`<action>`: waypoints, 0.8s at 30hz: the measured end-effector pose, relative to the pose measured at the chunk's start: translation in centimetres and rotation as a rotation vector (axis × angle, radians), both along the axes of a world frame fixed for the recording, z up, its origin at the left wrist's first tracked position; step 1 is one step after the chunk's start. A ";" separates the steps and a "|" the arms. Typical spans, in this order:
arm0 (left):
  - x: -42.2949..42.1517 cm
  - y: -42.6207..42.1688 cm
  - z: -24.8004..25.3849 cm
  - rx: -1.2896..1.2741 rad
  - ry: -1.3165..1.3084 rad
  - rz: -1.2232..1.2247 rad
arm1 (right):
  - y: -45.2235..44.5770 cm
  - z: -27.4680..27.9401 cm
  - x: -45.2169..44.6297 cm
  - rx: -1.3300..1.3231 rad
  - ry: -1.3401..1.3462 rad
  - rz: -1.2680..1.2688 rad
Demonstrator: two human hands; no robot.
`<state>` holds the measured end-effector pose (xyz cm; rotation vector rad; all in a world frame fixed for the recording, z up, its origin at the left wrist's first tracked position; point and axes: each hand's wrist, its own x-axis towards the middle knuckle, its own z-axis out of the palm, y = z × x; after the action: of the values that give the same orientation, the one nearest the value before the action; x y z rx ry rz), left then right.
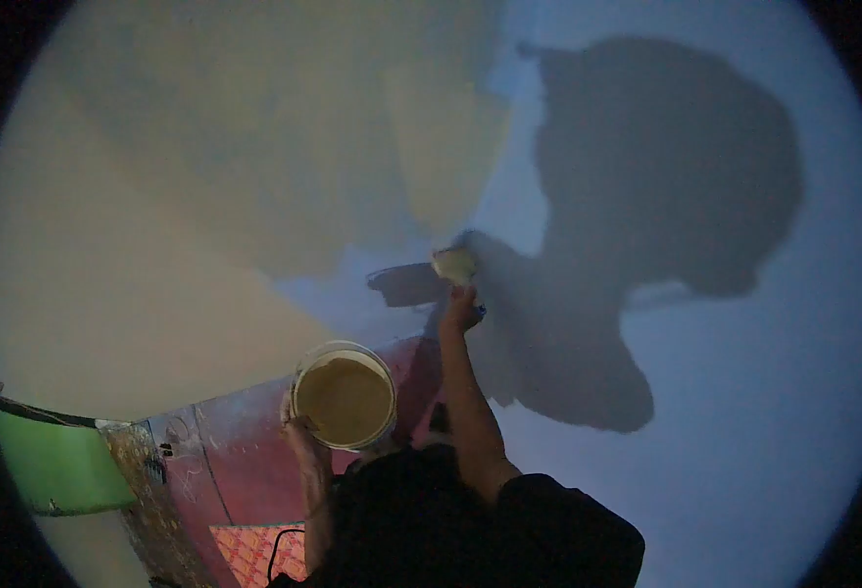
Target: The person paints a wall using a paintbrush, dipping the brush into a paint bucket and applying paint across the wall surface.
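Observation:
My right hand (462,312) is closed on a paint brush (453,266) whose pale, paint-covered head is against or close to the wall. The wall is blue on the right (744,421) and yellowish beige on the left (156,245), with an uneven edge above the brush. Lower down, my left hand (300,431) holds a round white bucket (389,431) by its left side. Tan paint (344,400) fills much of the bucket. The fingers under the bucket are partly hidden.
A large shadow (666,167) falls on the blue wall. Below the bucket are a reddish surface (254,465), an orange patterned sheet (249,551) with a dark cable, a worn brown strip (156,500) and a green object (58,465) at the lower left.

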<state>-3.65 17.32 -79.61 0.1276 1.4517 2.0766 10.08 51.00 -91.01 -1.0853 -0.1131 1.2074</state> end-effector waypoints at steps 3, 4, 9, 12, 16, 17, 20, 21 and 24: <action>1.1 0.4 2.5 0.084 -0.080 -0.030 | -0.8 -4.9 0.6 -0.086 -0.061 -0.010; 1.1 0.7 2.8 0.097 -0.117 -0.011 | -1.1 -3.4 0.7 -0.091 -0.063 0.008; -0.2 -1.0 -3.1 0.159 0.045 0.007 | -3.7 9.0 1.7 0.192 -0.507 0.148; 0.7 0.0 -1.0 0.146 -0.045 0.014 | -4.6 20.3 1.5 0.399 -0.005 0.141; 1.0 -0.2 -0.2 0.126 0.057 -0.049 | -5.3 30.7 0.2 0.501 -0.021 0.186; 0.8 -0.3 -0.3 0.118 0.037 -0.041 | -5.2 31.8 -0.5 0.601 -0.051 0.212; 1.5 -1.4 0.5 0.124 0.107 -0.011 | -4.5 31.2 -2.6 0.688 -0.143 0.259; 1.8 -1.6 1.5 0.118 0.102 -0.008 | -4.4 30.2 -3.4 0.675 -0.204 0.282; 1.9 -1.4 2.7 0.136 0.187 -0.005 | -4.4 26.7 -4.7 0.521 -0.251 0.346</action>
<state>-1.77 15.95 -76.93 0.3891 1.4133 2.2073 5.39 46.64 -64.27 -0.7647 -0.7925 1.2446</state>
